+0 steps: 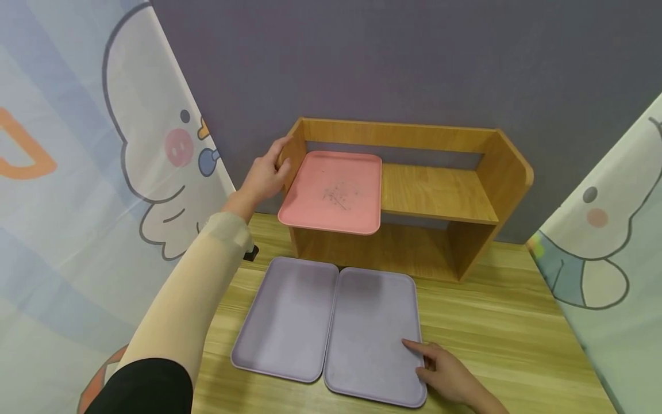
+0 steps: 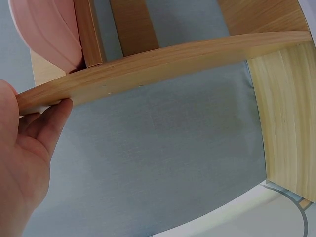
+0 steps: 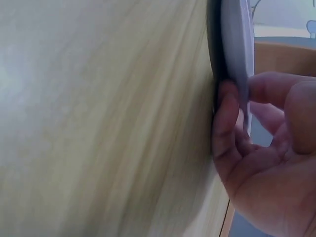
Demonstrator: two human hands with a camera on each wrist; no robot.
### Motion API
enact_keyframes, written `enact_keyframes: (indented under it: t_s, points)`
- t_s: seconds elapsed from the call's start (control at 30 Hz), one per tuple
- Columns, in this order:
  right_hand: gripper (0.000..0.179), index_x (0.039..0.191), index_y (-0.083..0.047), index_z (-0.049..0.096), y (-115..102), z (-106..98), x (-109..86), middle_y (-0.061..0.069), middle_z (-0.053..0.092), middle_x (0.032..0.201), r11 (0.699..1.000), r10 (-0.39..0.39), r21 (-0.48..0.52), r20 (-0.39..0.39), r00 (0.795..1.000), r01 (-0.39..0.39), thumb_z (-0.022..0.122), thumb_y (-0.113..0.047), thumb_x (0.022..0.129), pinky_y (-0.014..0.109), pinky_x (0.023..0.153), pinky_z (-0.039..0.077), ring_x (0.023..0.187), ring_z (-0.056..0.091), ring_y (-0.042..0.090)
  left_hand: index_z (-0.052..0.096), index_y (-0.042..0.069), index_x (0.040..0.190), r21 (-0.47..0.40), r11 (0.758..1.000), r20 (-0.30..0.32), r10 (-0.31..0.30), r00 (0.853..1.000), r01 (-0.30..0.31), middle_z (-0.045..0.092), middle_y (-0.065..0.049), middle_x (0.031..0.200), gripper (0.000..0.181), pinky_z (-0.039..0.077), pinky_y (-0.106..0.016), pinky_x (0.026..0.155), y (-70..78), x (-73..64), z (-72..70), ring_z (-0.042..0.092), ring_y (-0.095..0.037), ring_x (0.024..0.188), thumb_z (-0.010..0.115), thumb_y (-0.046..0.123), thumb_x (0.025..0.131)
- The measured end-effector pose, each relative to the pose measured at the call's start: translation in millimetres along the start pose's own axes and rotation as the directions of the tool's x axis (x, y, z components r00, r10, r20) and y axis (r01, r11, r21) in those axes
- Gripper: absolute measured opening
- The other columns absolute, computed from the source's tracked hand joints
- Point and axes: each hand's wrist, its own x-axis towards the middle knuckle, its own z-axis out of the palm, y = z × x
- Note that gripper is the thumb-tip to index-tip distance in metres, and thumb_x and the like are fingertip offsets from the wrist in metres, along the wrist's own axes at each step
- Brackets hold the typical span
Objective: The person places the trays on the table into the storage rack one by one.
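Up at the wooden desk shelf (image 1: pixel 429 187), my left hand (image 1: pixel 264 177) grips the edge of the left side panel (image 2: pixel 163 64), fingertips against its outer face. A pink tray (image 1: pixel 331 167) with a grey sprig print lies on the left half of the upper board, its front edge jutting out. Two light purple trays stand side by side on the table in front of the shelf. At the right-hand purple tray (image 1: pixel 372 322), my right hand (image 1: pixel 447 371) pinches the right edge near the front corner. Some fingers curl beneath the rim (image 3: pixel 245 49) while another lies on top.
The left-hand purple tray (image 1: pixel 289 316) lies close against its neighbour on the wood-grain table (image 1: pixel 496 322). A dark grey panel (image 1: pixel 403 63) rises behind the shelf. Printed cartoon curtains (image 1: pixel 155 132) hang on both sides. The lower shelf compartment (image 1: pixel 414 247) sits behind the purple trays.
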Motion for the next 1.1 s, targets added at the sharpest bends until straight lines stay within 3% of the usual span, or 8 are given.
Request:
enact_keyframes:
  t_s: [0.27, 0.33, 0.4, 0.47, 0.6, 0.7, 0.87, 1.1]
  points:
    - [0.062, 0.158, 0.004, 0.055, 6, -6, -1.4, 0.006, 0.056, 0.092, 0.975, 0.012, 0.221, 0.081, 0.997, -0.030, 0.063, 0.004, 0.096, 0.019, 0.057, 0.045, 0.063, 0.046, -0.002, 0.037, 0.029, 0.171, -0.007, 1.000, 0.002, -0.003, 1.000, 0.003, 0.050, 0.000, 0.057, 0.058, 0.044, -0.039, 0.058, 1.0, 0.0, 0.3, 0.050, -0.019, 0.050, 0.049, 0.027, 0.114]
    - [0.062, 0.159, 0.003, 0.054, 7, -7, -2.2, 0.026, 0.065, 0.111, 0.968, 0.008, 0.249, 0.085, 0.996, -0.029, 0.061, 0.004, 0.098, 0.020, 0.060, 0.047, 0.073, 0.051, -0.004, 0.037, 0.028, 0.171, -0.007, 1.000, 0.000, -0.002, 1.000, 0.002, 0.051, -0.001, 0.058, 0.058, 0.045, -0.038, 0.058, 1.0, 0.1, 0.5, 0.050, -0.019, 0.051, 0.050, 0.027, 0.114]
    - [0.061, 0.160, 0.001, 0.053, 8, -8, -2.3, 0.038, 0.060, 0.140, 0.963, 0.002, 0.270, 0.087, 0.996, -0.026, 0.059, 0.004, 0.100, 0.020, 0.067, 0.049, 0.089, 0.054, -0.007, 0.037, 0.028, 0.171, -0.004, 1.000, -0.002, -0.002, 1.000, 0.002, 0.051, -0.001, 0.058, 0.058, 0.045, -0.038, 0.058, 0.1, 0.4, 0.7, 0.051, -0.019, 0.052, 0.049, 0.028, 0.114]
    - [0.059, 0.161, -0.001, 0.053, 8, -8, -2.4, 0.038, 0.044, 0.163, 0.961, -0.004, 0.276, 0.084, 0.996, -0.019, 0.060, 0.000, 0.102, 0.019, 0.074, 0.050, 0.101, 0.052, -0.009, 0.037, 0.028, 0.171, -0.003, 1.000, -0.001, -0.002, 1.000, 0.002, 0.052, -0.001, 0.058, 0.058, 0.046, -0.037, 0.058, -0.6, 0.4, 0.7, 0.052, -0.019, 0.052, 0.049, 0.028, 0.114]
    - [0.064, 0.164, -0.010, 0.053, 7, -7, -2.3, 0.034, 0.038, 0.170, 0.969, 0.057, 0.238, 0.070, 0.996, -0.072, 0.074, -0.018, 0.104, 0.011, 0.095, 0.048, 0.123, 0.046, -0.019, 0.038, 0.029, 0.171, -0.003, 1.000, -0.004, -0.007, 1.000, 0.007, 0.053, -0.001, 0.058, 0.058, 0.047, -0.038, 0.060, -1.6, 0.1, 0.1, 0.053, -0.019, 0.052, 0.049, 0.028, 0.114]
    - [0.075, 0.164, -0.021, 0.054, 5, -5, -4.8, 0.029, 0.041, 0.171, 0.975, 0.141, 0.173, 0.021, 0.990, -0.142, 0.085, -0.033, 0.097, 0.011, 0.103, 0.044, 0.142, 0.046, -0.005, 0.038, 0.029, 0.170, -0.007, 1.000, -0.007, -0.006, 1.000, 0.006, 0.055, -0.002, 0.059, 0.058, 0.048, -0.038, 0.061, -1.4, 0.6, 0.7, 0.055, -0.020, 0.053, 0.050, 0.027, 0.114]
    - [0.076, 0.160, -0.027, 0.060, 6, -4, -7.0, 0.024, 0.048, 0.168, 0.972, 0.208, 0.123, -0.049, 0.977, -0.201, 0.090, -0.036, 0.091, 0.013, 0.105, 0.044, 0.155, 0.043, 0.040, 0.038, 0.030, 0.170, -0.005, 1.000, -0.011, -0.008, 1.000, 0.008, 0.052, -0.001, 0.059, 0.058, 0.047, -0.038, 0.059, -0.7, 0.0, 0.8, 0.053, -0.020, 0.052, 0.050, 0.027, 0.114]
    - [0.073, 0.158, -0.022, 0.062, 12, -7, -13.3, 0.028, 0.047, 0.167, 0.971, 0.220, 0.113, -0.058, 0.974, -0.212, 0.089, -0.034, 0.092, 0.014, 0.101, 0.047, 0.155, 0.042, 0.048, 0.038, 0.029, 0.170, -0.004, 1.000, -0.017, -0.003, 1.000, 0.003, 0.048, 0.000, 0.059, 0.058, 0.046, -0.038, 0.057, -0.4, 0.2, 0.6, 0.050, -0.020, 0.051, 0.051, 0.026, 0.113]
